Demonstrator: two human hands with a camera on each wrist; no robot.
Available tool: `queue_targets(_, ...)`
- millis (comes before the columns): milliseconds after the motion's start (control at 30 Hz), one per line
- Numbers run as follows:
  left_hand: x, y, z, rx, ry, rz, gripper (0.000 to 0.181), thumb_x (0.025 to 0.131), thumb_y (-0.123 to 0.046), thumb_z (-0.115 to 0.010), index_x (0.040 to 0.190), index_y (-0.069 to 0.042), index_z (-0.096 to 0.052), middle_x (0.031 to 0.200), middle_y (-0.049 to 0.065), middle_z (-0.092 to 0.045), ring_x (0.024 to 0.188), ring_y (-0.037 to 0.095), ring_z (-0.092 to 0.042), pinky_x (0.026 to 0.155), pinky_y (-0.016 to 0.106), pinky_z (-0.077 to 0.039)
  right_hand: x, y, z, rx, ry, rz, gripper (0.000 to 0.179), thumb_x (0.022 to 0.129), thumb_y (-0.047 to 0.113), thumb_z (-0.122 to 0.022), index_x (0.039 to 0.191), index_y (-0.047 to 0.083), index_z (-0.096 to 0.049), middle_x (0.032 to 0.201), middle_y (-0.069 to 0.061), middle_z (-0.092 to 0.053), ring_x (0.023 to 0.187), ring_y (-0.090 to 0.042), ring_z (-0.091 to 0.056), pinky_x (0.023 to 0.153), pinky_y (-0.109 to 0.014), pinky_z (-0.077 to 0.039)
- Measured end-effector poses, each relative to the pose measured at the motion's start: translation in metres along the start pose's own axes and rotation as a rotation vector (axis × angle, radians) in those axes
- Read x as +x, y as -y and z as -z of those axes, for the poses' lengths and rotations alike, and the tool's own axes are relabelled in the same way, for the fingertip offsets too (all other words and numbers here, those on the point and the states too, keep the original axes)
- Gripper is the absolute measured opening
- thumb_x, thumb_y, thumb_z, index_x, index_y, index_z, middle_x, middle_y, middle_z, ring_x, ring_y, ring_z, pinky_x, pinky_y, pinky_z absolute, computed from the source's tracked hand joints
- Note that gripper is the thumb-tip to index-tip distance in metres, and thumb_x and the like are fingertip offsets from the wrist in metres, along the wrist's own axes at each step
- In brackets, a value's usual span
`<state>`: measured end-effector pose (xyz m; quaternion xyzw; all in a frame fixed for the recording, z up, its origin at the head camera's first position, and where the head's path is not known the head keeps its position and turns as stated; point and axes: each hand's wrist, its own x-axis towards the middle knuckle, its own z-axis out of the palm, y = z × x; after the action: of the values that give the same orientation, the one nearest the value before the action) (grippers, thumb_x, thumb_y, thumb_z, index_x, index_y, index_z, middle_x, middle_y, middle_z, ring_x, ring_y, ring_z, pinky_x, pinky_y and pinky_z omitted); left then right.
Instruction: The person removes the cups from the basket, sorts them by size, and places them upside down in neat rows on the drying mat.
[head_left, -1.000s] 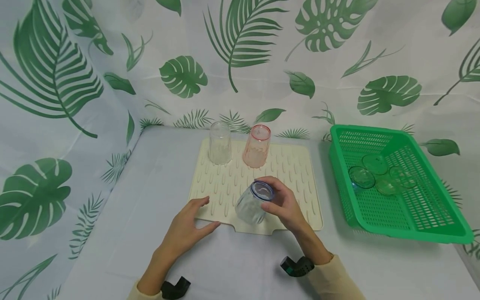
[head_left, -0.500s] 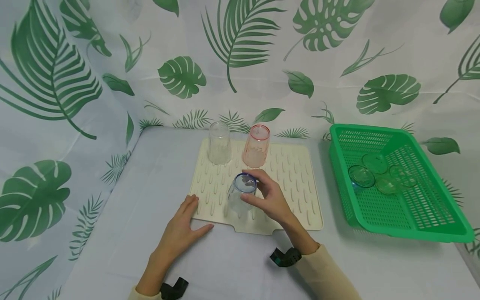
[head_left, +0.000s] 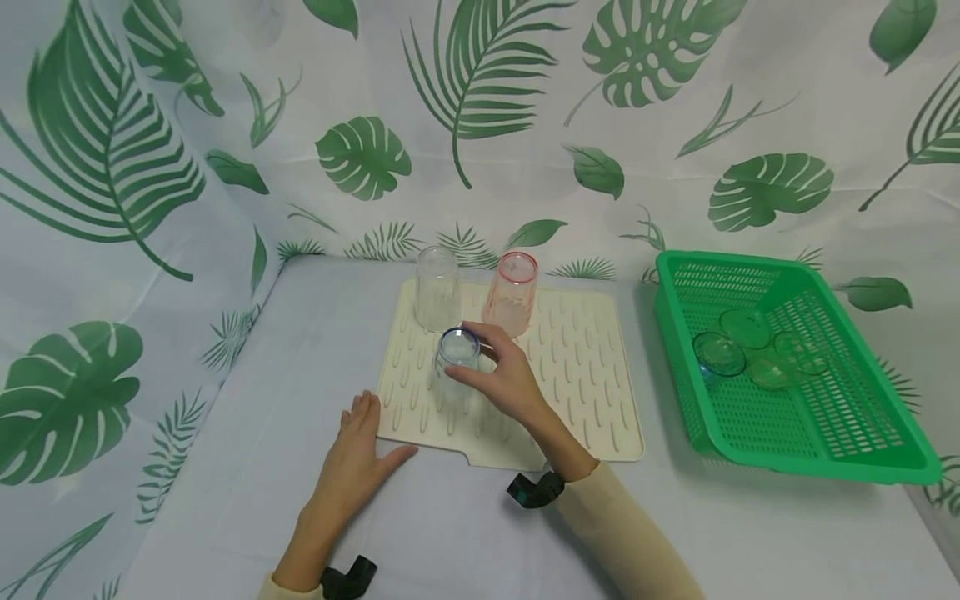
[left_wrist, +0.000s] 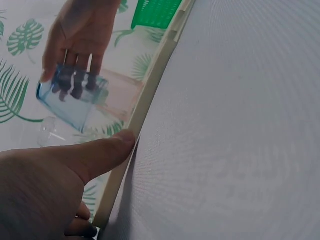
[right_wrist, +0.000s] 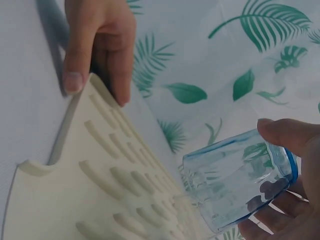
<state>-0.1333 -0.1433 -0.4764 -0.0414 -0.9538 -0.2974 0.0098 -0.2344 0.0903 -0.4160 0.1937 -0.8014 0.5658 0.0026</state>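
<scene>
My right hand (head_left: 502, 375) holds a clear blue-tinted drinking glass (head_left: 448, 371) near its blue-ringed upper end, thumb on one side and fingers on the other. The glass (right_wrist: 235, 175) is over the left part of a cream ridged drying mat (head_left: 555, 375); whether its lower end touches the mat cannot be told. My left hand (head_left: 351, 458) rests at the mat's front left corner. Its straight thumb (left_wrist: 107, 152) touches the front edge and its fingers lie along the left side. A clear glass (head_left: 437, 292) and a pink glass (head_left: 512, 292) stand at the mat's back.
On the right stands a green plastic basket (head_left: 675, 367) with several glasses (head_left: 720, 354) inside. White cloth (head_left: 270, 375) covers the table. A leaf-printed curtain (head_left: 517, 200) hangs behind the mat and along the left.
My right hand has carried the blue glass leftward and back over the mat, and the glass is less tilted. My left hand has moved slightly left and come down onto the mat's corner.
</scene>
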Motion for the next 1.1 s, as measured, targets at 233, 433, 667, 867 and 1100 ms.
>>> queue_targets(233, -0.001, 0.002, 0.000, 0.025, -0.021, -0.002, 0.097, 0.086, -0.043, -0.078, 0.148, 0.015, -0.033, 0.157, 0.033, -0.031, 0.151, 0.044, -0.025, 0.123, 0.059, -0.022, 0.014, -0.005, -0.013, -0.025, -0.012, -0.016, 0.067, 0.082, 0.015, -0.084, 0.141, 0.005, -0.054, 0.138, -0.012, -0.059, 0.133, -0.029, -0.056, 0.115, -0.045, -0.044)
queue_targets(433, -0.001, 0.004, 0.000, 0.027, -0.031, -0.005, 0.096, 0.086, -0.045, -0.076, 0.148, 0.015, -0.034, 0.157, 0.033, -0.032, 0.151, 0.044, -0.025, 0.124, 0.058, -0.022, 0.025, -0.010, -0.023, -0.018, -0.044, -0.042, 0.070, 0.081, 0.016, -0.085, 0.142, 0.004, -0.054, 0.140, -0.011, -0.060, 0.133, -0.029, -0.056, 0.113, -0.046, -0.047)
queue_targets(667, 0.000, 0.004, -0.001, 0.024, -0.017, 0.010, 0.096, 0.087, -0.046, -0.076, 0.148, 0.015, -0.034, 0.158, 0.032, -0.030, 0.151, 0.043, -0.024, 0.124, 0.058, -0.022, 0.034, -0.015, -0.031, -0.028, -0.050, -0.051, 0.071, 0.081, 0.017, -0.085, 0.143, 0.002, -0.052, 0.140, -0.014, -0.059, 0.131, -0.031, -0.056, 0.110, -0.048, -0.049)
queue_targets(867, 0.001, 0.003, -0.001, 0.029, -0.016, 0.017, 0.095, 0.087, -0.046, -0.076, 0.148, 0.014, -0.034, 0.158, 0.032, -0.030, 0.151, 0.044, -0.024, 0.124, 0.058, -0.022, 0.038, -0.018, -0.036, -0.055, -0.056, -0.047, 0.073, 0.081, 0.018, -0.085, 0.143, 0.001, -0.051, 0.141, -0.015, -0.058, 0.131, -0.031, -0.056, 0.108, -0.045, -0.051)
queue_targets(1100, 0.000, 0.002, 0.000, 0.025, -0.018, 0.015, 0.095, 0.087, -0.045, -0.076, 0.148, 0.014, -0.035, 0.158, 0.032, -0.030, 0.151, 0.044, -0.024, 0.124, 0.057, -0.022, 0.041, -0.024, -0.040, -0.097, -0.053, -0.049, 0.072, 0.083, 0.021, -0.084, 0.144, 0.001, -0.051, 0.141, -0.015, -0.058, 0.131, -0.031, -0.056, 0.107, -0.043, -0.052)
